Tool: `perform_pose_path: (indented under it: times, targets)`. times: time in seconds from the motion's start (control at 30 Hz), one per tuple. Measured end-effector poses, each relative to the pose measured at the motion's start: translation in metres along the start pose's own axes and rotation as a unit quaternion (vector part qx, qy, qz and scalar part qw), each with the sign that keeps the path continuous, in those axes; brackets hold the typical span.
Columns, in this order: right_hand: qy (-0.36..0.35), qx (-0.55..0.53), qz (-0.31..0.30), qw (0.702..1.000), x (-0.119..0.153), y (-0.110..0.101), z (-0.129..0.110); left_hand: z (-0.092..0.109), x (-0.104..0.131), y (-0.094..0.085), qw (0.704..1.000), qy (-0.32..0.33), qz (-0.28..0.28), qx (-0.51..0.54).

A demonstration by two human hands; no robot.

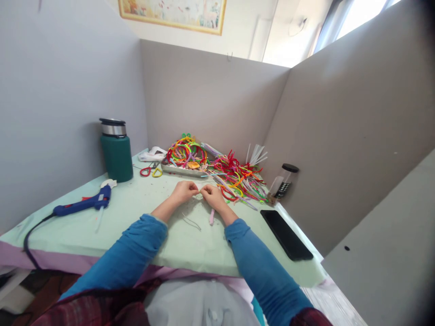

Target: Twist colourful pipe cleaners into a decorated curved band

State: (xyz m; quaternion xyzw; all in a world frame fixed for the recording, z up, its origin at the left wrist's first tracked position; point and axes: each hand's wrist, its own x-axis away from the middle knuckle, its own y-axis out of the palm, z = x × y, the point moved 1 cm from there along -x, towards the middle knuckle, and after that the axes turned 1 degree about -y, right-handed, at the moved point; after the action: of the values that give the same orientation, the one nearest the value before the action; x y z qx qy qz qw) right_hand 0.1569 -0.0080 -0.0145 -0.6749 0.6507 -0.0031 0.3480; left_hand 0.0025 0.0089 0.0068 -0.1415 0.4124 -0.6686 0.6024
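My left hand [185, 191] and my right hand [212, 195] meet over the middle of the table, their fingertips pinched closely together. Something small and pale yellowish seems to be between them, too small to name. Under my right wrist lies a thin lilac strip [211, 217]. A thin bent wire [191, 222] rests on the cloth between my forearms. Just beyond my hands is a heap of coloured pipe cleaners [233, 170], mostly red, with orange, green and lilac ones among them.
A metal tray [183, 171] holds more coloured loops at the back. To the left are a blue glue gun [83, 204] with its cable and a green bottle [117, 156]. A black phone [286, 234] and a clear jar [283, 183] are at the right. Grey partitions [214, 90] enclose the table.
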Motion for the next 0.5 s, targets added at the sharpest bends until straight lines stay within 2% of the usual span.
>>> perform_pose_path:
  times: [0.23,0.5]
  targets:
    - [0.003,0.008,-0.006,1.0,-0.0001,0.0003,0.0,0.0019,0.001,-0.0018,0.999,0.022,-0.025,-0.032]
    - [-0.001,0.009,-0.012,1.0,-0.0003,0.0009,0.0034,0.0013,0.0021,0.0001,0.998,-0.006,-0.057,0.002]
